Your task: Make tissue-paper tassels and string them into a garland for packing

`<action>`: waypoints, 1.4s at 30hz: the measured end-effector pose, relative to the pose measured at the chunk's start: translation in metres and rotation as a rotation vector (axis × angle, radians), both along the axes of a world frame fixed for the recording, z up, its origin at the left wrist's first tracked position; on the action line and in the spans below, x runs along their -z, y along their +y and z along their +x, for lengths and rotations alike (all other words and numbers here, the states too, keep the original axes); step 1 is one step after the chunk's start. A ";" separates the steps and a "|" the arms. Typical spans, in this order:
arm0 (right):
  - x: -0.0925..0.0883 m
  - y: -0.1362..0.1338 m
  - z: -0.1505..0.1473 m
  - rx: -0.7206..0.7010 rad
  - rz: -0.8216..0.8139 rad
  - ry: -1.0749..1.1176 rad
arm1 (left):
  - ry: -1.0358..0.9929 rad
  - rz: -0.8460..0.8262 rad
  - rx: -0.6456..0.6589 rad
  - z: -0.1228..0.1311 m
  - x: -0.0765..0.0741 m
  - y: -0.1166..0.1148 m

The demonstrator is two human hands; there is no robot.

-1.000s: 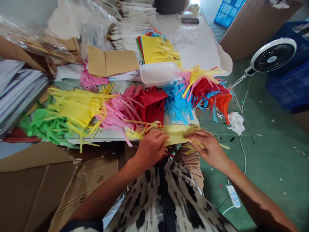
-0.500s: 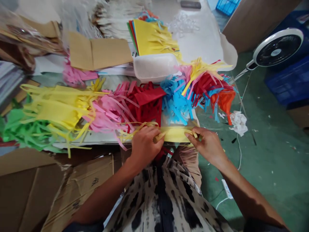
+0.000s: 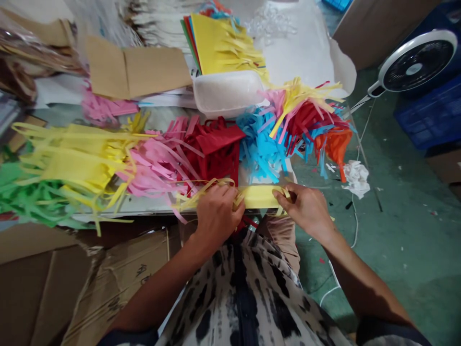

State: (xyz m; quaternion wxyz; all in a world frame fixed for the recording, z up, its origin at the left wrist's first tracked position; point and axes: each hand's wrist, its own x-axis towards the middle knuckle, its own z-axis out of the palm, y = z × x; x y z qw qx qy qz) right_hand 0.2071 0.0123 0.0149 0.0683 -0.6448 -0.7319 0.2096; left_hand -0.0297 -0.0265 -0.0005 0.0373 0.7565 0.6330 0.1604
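You sit at a long work table (image 3: 126, 211) above a green floor (image 3: 406, 240), with a white fan (image 3: 414, 62) and a blue crate (image 3: 428, 125) off to your right and a big cardboard box (image 3: 43, 283) at your left. Soft heaps of cut fringe cover the table in front of you: green fringe (image 3: 32, 197), yellow fringe (image 3: 72, 163), pink fringe (image 3: 158, 168), red fringe (image 3: 212, 149), blue fringe (image 3: 259, 149) and orange fringe (image 3: 334, 144). Behind them sit a white plastic tub (image 3: 226, 93) and a stack of yellow fringed sheets (image 3: 223, 48). Closest to you, at the near edge of the table, is a yellow fringed strip (image 3: 261, 197), held between your two hands. Your left hand (image 3: 218, 216) is closed, with its fingers curled over the thin, loose ends of the strip. Your right hand (image 3: 306, 209) is closed too, pinching the other end between thumb and fingers. The strip looks very light and soft, so it should bend easily and not keep its shape. Its thin ends may catch on the heaps beside it and could rip if you tug hard. The best place to hold it looks like the wide, solid yellow band, with a gentle pinch.
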 end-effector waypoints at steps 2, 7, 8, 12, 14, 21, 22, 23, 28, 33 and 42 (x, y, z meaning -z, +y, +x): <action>-0.001 0.001 -0.001 0.000 -0.005 -0.016 | 0.016 0.021 -0.022 0.002 -0.002 -0.001; 0.000 0.002 -0.006 -0.019 0.012 -0.065 | 0.039 0.203 0.121 0.004 -0.006 -0.003; 0.001 0.002 -0.006 -0.030 0.019 -0.074 | 0.050 0.228 0.248 0.004 -0.006 -0.003; -0.003 0.006 0.016 -0.047 0.115 -0.109 | 0.086 0.173 0.576 0.005 -0.001 0.000; -0.010 0.006 0.037 0.005 0.247 -0.142 | 0.112 0.148 0.583 0.005 0.000 0.000; -0.028 -0.033 0.035 -0.274 0.598 0.078 | 0.162 0.167 0.609 0.008 -0.002 -0.002; -0.024 -0.039 0.025 -0.405 0.567 0.086 | 0.163 0.170 0.606 0.009 -0.002 -0.002; -0.018 -0.043 0.016 -0.489 0.531 0.060 | 0.157 0.168 0.604 0.009 -0.002 -0.002; 0.006 -0.046 0.003 -0.479 0.488 -0.066 | 0.027 0.140 0.631 -0.021 0.000 -0.003; 0.005 -0.044 0.009 -0.462 0.499 -0.073 | 0.005 0.176 0.421 -0.077 -0.016 -0.004; 0.002 -0.042 0.002 -0.486 0.492 -0.143 | -0.056 0.181 0.537 0.000 -0.020 -0.008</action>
